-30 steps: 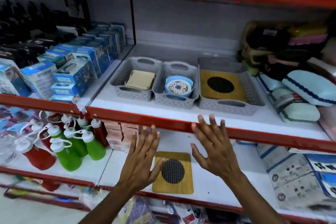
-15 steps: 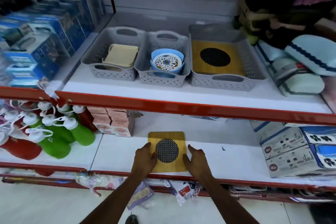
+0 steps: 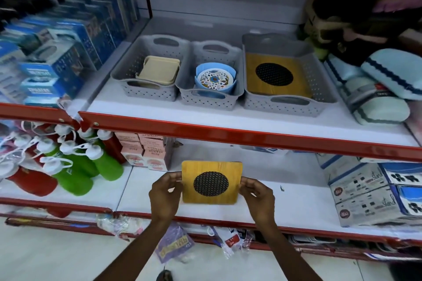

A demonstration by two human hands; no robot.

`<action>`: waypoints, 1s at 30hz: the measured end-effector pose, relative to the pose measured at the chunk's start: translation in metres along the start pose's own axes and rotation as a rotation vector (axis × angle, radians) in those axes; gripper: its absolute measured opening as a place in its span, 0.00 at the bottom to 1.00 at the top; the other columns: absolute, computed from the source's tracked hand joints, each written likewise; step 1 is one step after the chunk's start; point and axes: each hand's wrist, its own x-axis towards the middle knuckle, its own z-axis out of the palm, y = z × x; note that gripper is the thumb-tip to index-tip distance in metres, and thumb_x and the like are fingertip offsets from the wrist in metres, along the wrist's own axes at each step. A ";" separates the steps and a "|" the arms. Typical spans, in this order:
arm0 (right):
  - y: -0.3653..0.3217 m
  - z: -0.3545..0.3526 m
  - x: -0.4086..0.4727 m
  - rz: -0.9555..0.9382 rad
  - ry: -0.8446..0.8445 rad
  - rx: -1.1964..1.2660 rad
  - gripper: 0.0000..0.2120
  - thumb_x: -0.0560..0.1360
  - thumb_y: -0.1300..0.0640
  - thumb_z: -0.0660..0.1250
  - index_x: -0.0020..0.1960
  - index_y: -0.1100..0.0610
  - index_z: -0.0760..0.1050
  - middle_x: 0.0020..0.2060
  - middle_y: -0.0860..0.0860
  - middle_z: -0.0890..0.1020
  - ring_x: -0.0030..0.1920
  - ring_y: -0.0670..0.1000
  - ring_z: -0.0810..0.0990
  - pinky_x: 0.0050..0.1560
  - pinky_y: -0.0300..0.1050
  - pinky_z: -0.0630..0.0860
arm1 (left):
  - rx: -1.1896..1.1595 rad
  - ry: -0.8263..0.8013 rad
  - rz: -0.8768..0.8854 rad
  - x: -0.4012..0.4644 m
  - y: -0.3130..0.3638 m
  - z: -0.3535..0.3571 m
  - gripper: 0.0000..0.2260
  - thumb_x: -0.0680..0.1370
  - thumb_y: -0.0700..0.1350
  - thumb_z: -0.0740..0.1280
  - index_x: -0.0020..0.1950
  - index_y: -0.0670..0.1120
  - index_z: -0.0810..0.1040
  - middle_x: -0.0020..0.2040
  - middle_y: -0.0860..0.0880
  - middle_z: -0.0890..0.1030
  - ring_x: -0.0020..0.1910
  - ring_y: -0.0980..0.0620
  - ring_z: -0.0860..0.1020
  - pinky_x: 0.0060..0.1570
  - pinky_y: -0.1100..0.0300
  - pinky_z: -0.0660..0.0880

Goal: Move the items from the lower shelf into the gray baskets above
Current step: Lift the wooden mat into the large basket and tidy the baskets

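A square wooden trivet with a round black mesh centre is lifted and tilted up off the lower shelf. My left hand grips its left edge and my right hand grips its right edge. On the upper shelf stand three gray baskets: the left basket holds beige square mats, the middle basket holds blue round plates with a floral one on top, and the wide right basket holds a matching wooden trivet.
A red shelf lip runs between the lower shelf and the baskets. Green and red bottles and pink boxes stand to the left below; white and blue boxes to the right. Pale blue pouches lie right of the baskets.
Both hands came down from the red shelf lip to the trivet, closed on its side edges, and raised it off the lower shelf, tilting its face toward me.
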 end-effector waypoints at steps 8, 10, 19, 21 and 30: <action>-0.113 -0.045 -0.022 -0.303 -0.047 0.329 0.15 0.71 0.67 0.75 0.50 0.49 0.87 0.47 0.47 0.89 0.49 0.49 0.88 0.48 0.37 0.82 | -0.350 0.053 0.193 -0.018 0.092 -0.062 0.15 0.74 0.30 0.74 0.49 0.50 0.87 0.43 0.60 0.89 0.41 0.63 0.84 0.44 0.72 0.80; -0.146 -0.055 -0.025 -0.355 -0.043 0.399 0.13 0.69 0.64 0.76 0.50 0.50 0.87 0.47 0.48 0.89 0.50 0.49 0.88 0.49 0.38 0.83 | -0.457 0.048 0.242 -0.018 0.122 -0.074 0.16 0.74 0.28 0.72 0.53 0.48 0.86 0.44 0.59 0.89 0.43 0.62 0.85 0.46 0.70 0.82; -0.248 -0.091 0.002 -0.374 -0.116 0.504 0.13 0.73 0.67 0.72 0.47 0.50 0.88 0.45 0.52 0.89 0.42 0.52 0.88 0.42 0.39 0.83 | -0.615 -0.112 0.318 0.007 0.225 -0.094 0.16 0.76 0.33 0.70 0.57 0.50 0.87 0.53 0.52 0.90 0.50 0.53 0.87 0.48 0.57 0.86; -0.255 -0.094 0.008 -0.353 -0.125 0.511 0.13 0.74 0.68 0.71 0.48 0.52 0.87 0.44 0.53 0.89 0.41 0.51 0.88 0.41 0.38 0.82 | -0.630 -0.139 0.295 0.013 0.232 -0.091 0.15 0.76 0.33 0.70 0.57 0.48 0.86 0.52 0.51 0.90 0.50 0.53 0.87 0.47 0.60 0.86; -0.242 -0.101 0.022 -0.184 -0.047 0.576 0.09 0.75 0.67 0.71 0.50 0.56 0.85 0.42 0.54 0.88 0.39 0.51 0.87 0.35 0.43 0.83 | -0.651 -0.220 0.126 0.016 0.237 -0.065 0.11 0.77 0.33 0.71 0.54 0.45 0.85 0.45 0.48 0.90 0.39 0.55 0.87 0.35 0.63 0.83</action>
